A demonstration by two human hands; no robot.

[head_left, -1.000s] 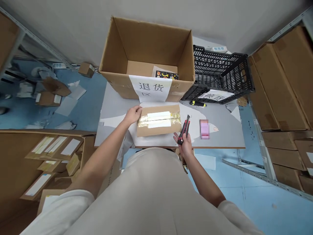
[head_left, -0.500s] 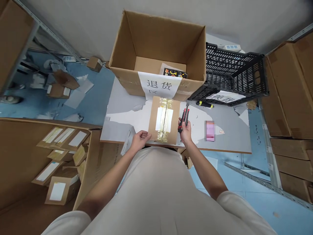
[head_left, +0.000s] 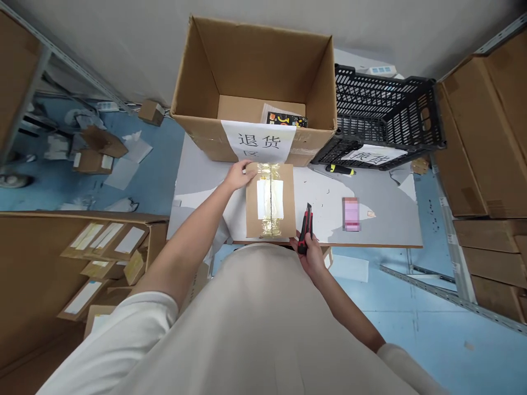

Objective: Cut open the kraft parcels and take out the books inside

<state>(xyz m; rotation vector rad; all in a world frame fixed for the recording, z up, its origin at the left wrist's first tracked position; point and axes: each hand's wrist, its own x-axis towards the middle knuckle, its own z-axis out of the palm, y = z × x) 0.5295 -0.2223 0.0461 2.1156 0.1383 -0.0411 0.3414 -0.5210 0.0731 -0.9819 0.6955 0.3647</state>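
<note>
A taped cardboard box (head_left: 252, 208) with a white label and yellowish tape along its middle lies on the white table (head_left: 325, 216). At its far left corner is my left hand (head_left: 240, 175), fingers closed on the edge. My right hand (head_left: 310, 255) holds a black-and-red utility knife (head_left: 306, 229) by the near right corner, some of its fingers touching the box. The knife points away from me; whether its blade is out is too small to tell.
Behind stand a large open carton (head_left: 197, 129) with a paper sign and a black plastic crate (head_left: 432, 129). A yellow-and-black tool (head_left: 341, 170) and a pink blurred item (head_left: 351, 214) lie to the right. A big carton (head_left: 158, 219) at left holds several parcels.
My left hand has gone from the box's near left corner to its far left corner. My right hand, with the utility knife, has come back toward me to the near right corner.
</note>
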